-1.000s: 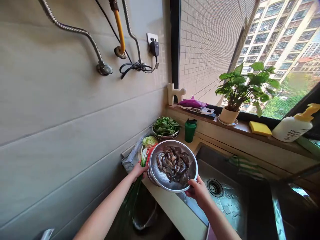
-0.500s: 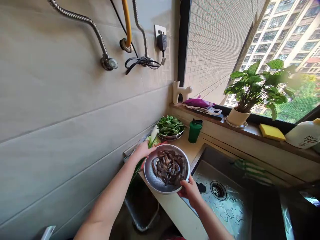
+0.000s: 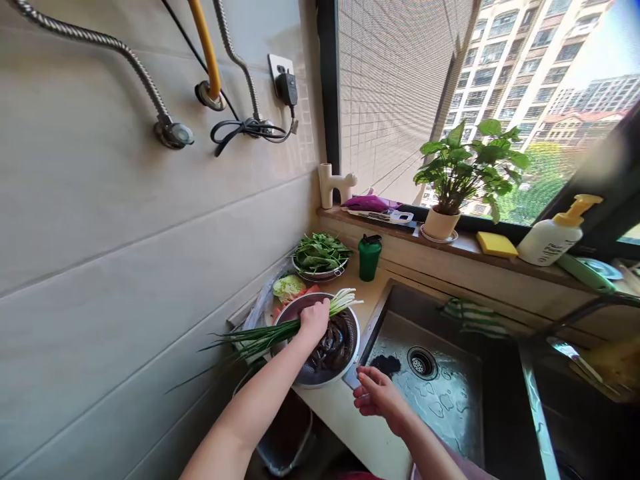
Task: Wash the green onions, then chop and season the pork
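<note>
**Left hand (image 3: pixel 315 323) clutching green onions (image 3: pixel 283 332) above a colander (image 3: pixel 296 308) of shrimp (image 3: pixel 330 347)**

Nearest, the right hand (image 3: pixel 379 398) is bare, its fingers loosely spread and slightly curled, just off the colander's near right rim. The metal colander sits at the edge of a pale desk (image 3: pixel 350 420), dark shrimp heaped inside. Over it, the left hand is closed around the onion bundle; white ends point right, and long green leaves trail past the colander's left side. To the colander's right is a wet steel sink (image 3: pixel 465 363). Just beyond the colander, to the left, lies a piece of cabbage (image 3: pixel 289 287). Farther behind it stand a bowl of leafy greens (image 3: pixel 323 252) and a green cup (image 3: pixel 369 259). Farthest, beyond the colander and to the right, a potted plant (image 3: pixel 463 167) stands on a windowsill (image 3: pixel 465 244).
</note>
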`<state>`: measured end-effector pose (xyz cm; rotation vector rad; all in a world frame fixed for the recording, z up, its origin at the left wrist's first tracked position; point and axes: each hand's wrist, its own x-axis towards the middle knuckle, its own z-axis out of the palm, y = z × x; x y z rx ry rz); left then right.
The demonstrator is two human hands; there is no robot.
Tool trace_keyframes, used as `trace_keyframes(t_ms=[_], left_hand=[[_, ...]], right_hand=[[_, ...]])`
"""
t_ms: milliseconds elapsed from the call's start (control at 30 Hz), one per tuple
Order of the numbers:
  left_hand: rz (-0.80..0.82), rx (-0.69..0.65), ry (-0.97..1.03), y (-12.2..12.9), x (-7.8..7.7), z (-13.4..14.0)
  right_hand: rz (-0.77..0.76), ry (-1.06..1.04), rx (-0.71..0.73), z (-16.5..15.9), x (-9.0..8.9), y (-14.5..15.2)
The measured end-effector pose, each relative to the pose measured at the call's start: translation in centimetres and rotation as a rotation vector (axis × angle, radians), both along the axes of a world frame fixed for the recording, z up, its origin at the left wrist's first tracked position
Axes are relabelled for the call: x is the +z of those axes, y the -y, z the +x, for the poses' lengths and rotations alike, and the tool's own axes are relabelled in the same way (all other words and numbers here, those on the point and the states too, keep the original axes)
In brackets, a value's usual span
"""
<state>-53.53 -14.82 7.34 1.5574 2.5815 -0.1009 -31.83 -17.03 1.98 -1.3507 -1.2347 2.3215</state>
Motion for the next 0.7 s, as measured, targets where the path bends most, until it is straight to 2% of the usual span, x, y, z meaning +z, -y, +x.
trace_keyframes(t_ms=[167,333,467,700], left_hand=[[-0.024,0.004,-0.039,-0.8,-1.2,0.1],[-0.059,-0.034,-0.039,-0.5,-1.8,-0.8],[-0.081,-0.079,-0.028,-0.1,-0.7,-2.1],[-0.15,-0.102,-0.025,2.2,3.0,-5.0]], right_hand=[[-0.037,-0.022,-0.134,2.7,-0.3,1.1],[-0.075,-0.039,-0.232,4.4,-1.8,1.6],[-0.102,-0.001,-0.286,5.1,-2.4,2.0],[-0.088,0.005,-0.338,5.9,-1.9,3.2]])
